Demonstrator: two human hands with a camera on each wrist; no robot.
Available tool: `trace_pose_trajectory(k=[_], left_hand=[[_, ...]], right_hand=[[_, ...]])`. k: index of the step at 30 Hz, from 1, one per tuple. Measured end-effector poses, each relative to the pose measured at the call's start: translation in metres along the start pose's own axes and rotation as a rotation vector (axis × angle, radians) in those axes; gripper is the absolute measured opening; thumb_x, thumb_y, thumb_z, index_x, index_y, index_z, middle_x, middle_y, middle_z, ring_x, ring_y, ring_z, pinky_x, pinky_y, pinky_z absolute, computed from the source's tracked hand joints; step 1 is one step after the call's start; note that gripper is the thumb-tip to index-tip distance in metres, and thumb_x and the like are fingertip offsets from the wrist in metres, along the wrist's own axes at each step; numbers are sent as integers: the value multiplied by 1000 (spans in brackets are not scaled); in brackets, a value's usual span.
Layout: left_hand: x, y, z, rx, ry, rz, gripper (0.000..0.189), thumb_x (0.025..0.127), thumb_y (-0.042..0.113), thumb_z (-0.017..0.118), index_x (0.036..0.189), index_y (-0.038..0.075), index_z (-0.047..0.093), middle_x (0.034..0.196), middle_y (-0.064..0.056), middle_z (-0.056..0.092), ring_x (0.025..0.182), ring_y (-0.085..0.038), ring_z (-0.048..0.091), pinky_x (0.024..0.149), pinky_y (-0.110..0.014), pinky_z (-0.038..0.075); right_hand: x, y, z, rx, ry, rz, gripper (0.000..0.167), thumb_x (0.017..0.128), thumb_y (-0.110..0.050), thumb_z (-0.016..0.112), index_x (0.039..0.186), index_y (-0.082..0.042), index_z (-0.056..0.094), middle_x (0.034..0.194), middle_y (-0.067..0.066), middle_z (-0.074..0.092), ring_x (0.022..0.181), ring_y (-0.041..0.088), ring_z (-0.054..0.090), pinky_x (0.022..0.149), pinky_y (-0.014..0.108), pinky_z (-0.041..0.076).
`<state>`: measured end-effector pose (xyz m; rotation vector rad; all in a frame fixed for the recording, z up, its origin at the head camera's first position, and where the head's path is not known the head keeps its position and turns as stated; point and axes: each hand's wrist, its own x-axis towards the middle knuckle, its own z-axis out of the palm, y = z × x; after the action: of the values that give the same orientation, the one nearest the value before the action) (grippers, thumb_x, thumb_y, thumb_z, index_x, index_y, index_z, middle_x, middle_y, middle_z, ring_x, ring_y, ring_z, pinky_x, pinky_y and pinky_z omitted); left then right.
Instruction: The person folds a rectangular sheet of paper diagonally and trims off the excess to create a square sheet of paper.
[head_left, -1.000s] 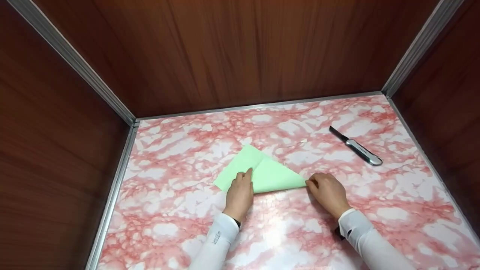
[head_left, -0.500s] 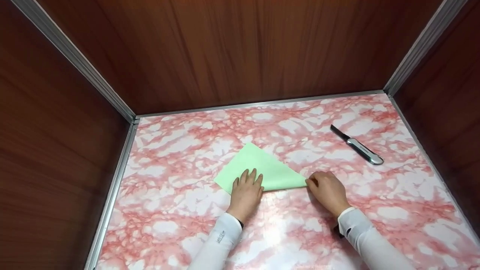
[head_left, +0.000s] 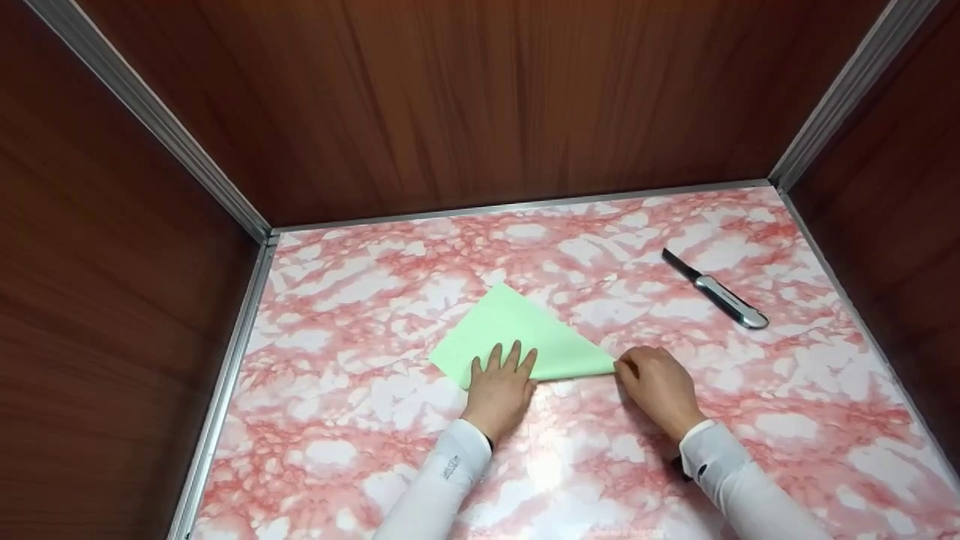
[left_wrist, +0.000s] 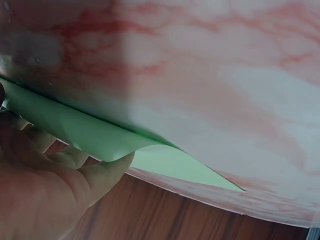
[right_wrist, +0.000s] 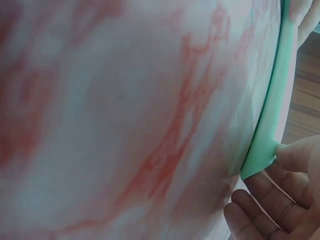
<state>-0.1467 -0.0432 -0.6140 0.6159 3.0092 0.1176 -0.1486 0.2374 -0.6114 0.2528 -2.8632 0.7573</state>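
A sheet of light green paper [head_left: 517, 319] lies folded over on the marbled table, its near edge a fold that bulges softly in the left wrist view. On the near left part of this paper [left_wrist: 80, 127] my left hand [head_left: 502, 390] rests with its fingers spread. My right hand [head_left: 660, 386] pinches the paper's pointed right corner between thumb and fingers. In the right wrist view the thumb lies on the paper [right_wrist: 267, 120] and the index finger is behind it. The left hand covers part of the near edge.
A utility knife [head_left: 727, 300] with a black blade and a silver and black handle lies at the right, beyond my right hand. Brown wood-grain panels [head_left: 480, 105] with metal edge strips stand at the back and both sides of the red and white table [head_left: 337, 450].
My left hand has slid to the right over the paper, and its fingers have spread. The fold's upper layer looks flatter. My right hand keeps its pinch at the corner.
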Motion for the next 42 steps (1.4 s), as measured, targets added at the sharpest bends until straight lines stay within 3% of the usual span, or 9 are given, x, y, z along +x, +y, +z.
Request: trace_pose_trajectory(k=[10, 17, 24, 42], left_hand=[[9, 3, 3, 100, -19, -34, 60, 108, 56, 32, 162, 29, 34, 167, -3, 30, 146, -32, 36, 104, -67, 37], [14, 5, 3, 147, -16, -53, 61, 108, 58, 29, 163, 30, 32, 167, -2, 29, 145, -30, 37, 102, -64, 40], [15, 4, 5, 148, -22, -71, 62, 108, 59, 27, 163, 30, 31, 167, -3, 28, 146, -30, 36, 102, -65, 38], [20, 4, 0, 123, -75, -101, 66, 107, 62, 23, 165, 31, 24, 169, -3, 22, 148, -30, 32, 104, -66, 37]], right_hand=[[-11, 1, -5, 37, -15, -3, 21, 96, -17, 72, 112, -3, 77, 104, 11, 75, 100, 34, 66, 87, 55, 52], [-13, 2, -6, 28, -1, -17, 27, 96, -15, 71, 121, -5, 75, 108, 12, 74, 100, 34, 66, 85, 54, 53], [-15, -1, -2, -30, -3, -60, 30, 96, -17, 72, 124, -8, 74, 106, 11, 70, 98, 33, 61, 80, 51, 54], [-14, -1, 2, -21, -11, -51, 33, 97, -19, 69, 127, -6, 73, 105, 13, 66, 98, 35, 57, 81, 51, 50]])
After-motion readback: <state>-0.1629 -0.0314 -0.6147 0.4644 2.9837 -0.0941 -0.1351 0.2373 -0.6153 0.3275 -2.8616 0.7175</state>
